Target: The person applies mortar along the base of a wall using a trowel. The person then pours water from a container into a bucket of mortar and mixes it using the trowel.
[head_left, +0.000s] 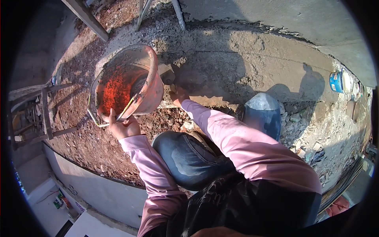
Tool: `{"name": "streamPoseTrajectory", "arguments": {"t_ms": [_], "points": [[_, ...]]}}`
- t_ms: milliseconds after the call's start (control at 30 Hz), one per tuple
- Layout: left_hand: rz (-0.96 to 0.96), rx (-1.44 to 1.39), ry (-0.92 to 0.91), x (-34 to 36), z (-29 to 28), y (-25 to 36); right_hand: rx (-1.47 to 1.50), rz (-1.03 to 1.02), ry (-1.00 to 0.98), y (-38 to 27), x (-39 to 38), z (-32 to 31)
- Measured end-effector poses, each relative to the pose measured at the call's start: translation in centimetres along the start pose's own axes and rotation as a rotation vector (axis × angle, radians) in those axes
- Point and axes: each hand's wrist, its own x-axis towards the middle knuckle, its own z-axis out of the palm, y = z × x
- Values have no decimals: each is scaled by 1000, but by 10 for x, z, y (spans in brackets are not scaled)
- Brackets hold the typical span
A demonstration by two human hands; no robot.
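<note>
A cement-stained orange bucket with a wire handle is tilted toward me. My left hand grips its lower rim. Beside the bucket's right side, my right hand is closed on what looks like a trowel, whose flat blade is partly hidden behind the bucket and lies over a strip of wet grey mortar. My knees in dark jeans are bent below the mortar, beside rough reddish rubble.
A blue-and-white pail stands at the right by pale broken rubble. A wooden frame is at the left, and poles stand at the top. A plastered wall borders the mortar; a low ledge runs behind me.
</note>
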Motion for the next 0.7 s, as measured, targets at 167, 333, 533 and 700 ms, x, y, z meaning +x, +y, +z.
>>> {"name": "streamPoseTrajectory", "arguments": {"t_ms": [167,333,533,700], "points": [[-55,6,135,9,-15,6,163,206,27,-19,44,28],[67,97,160,17,-22,4,542,350,433,31,36,6],[-29,-3,57,6,-11,0,1343,366,356,77,-24,-38],[-55,-2,51,-2,-5,0,1083,254,403,70,-46,-31]]}}
